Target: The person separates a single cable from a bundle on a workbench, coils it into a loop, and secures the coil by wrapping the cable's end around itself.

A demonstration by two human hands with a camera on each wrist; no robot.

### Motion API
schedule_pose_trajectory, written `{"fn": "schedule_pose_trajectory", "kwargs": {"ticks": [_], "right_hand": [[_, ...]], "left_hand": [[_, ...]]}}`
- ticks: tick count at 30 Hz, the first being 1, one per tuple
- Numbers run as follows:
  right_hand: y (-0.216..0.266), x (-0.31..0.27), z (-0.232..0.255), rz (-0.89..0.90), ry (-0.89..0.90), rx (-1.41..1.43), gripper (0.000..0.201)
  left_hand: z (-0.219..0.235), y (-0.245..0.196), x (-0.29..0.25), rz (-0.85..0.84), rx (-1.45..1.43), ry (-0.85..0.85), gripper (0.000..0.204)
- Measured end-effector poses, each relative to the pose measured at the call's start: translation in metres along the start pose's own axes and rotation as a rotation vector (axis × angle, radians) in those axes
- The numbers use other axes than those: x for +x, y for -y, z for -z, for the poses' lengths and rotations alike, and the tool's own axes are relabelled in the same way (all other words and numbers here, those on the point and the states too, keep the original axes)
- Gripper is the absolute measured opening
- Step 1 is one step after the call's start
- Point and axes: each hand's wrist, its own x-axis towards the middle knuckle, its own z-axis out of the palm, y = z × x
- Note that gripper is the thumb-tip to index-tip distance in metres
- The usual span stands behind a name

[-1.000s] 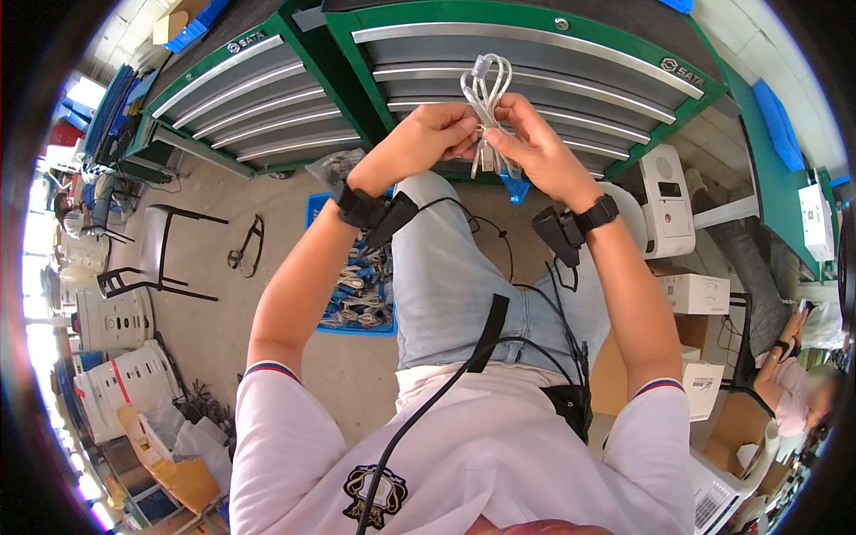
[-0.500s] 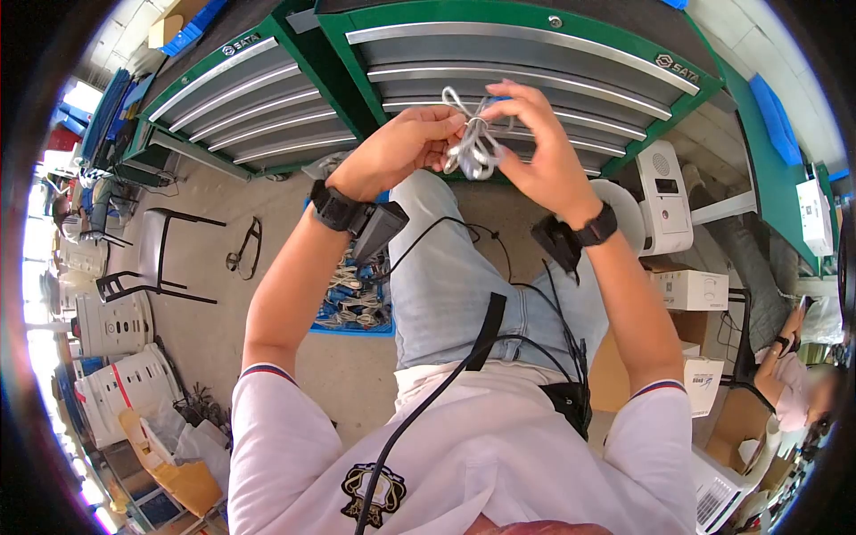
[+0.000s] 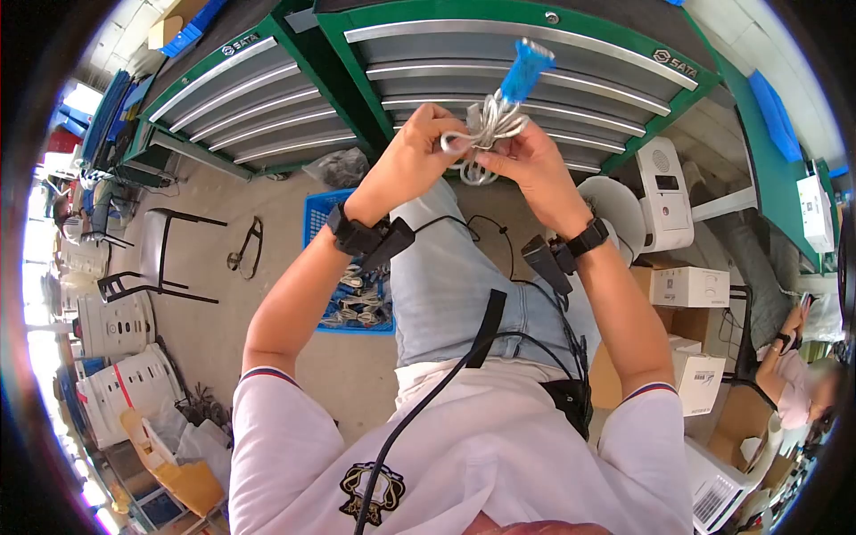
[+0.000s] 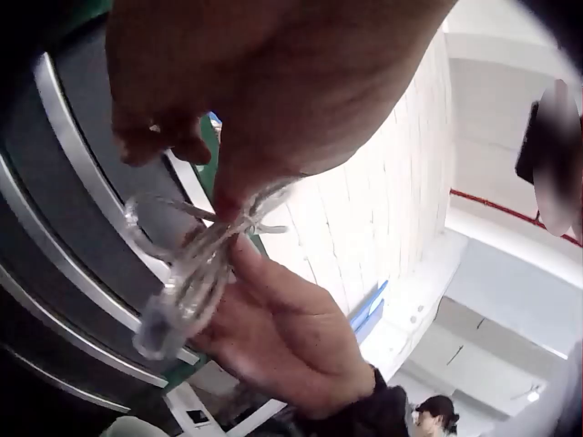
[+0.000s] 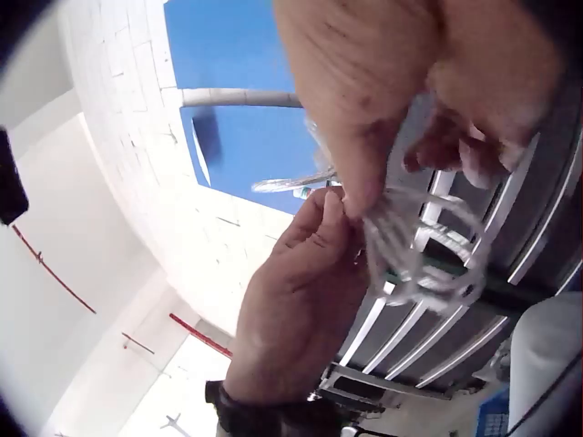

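Observation:
A coiled, pale cable (image 3: 489,125) bound at its middle is held between both hands in front of the drawers, its blue connector (image 3: 526,71) pointing up and away. My right hand (image 3: 539,169) pinches the bundle at its middle with thumb and fingers. On the bundle's left side my left hand (image 3: 415,156) has thumb and fingertips pinched at the tie. In the left wrist view the cable loops (image 4: 191,291) hang beside the right hand (image 4: 282,337); the right wrist view shows the loops (image 5: 419,255) beside the left hand (image 5: 301,291).
A blue basket (image 3: 312,223) holding many bundled cables stands on the floor left of the legs. Green drawer cabinets (image 3: 499,45) are in front. White boxes (image 3: 691,288) and a white device (image 3: 664,196) stand at the right, a chair (image 3: 156,250) at the left. Another person sits at far right.
The bundle has turned in the hands, and its blue connector now points upward. My right fingers, spread half a second ago, have closed on the bundle.

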Motion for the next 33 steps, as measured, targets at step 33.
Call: {"fn": "schedule_pose_trajectory", "kwargs": {"ticks": [33], "right_hand": [[0.015,-0.016,0.021,-0.158,0.315,0.552,0.065]], "left_hand": [[0.008,-0.037,0.0,0.013,0.079,0.008,0.011]]}}
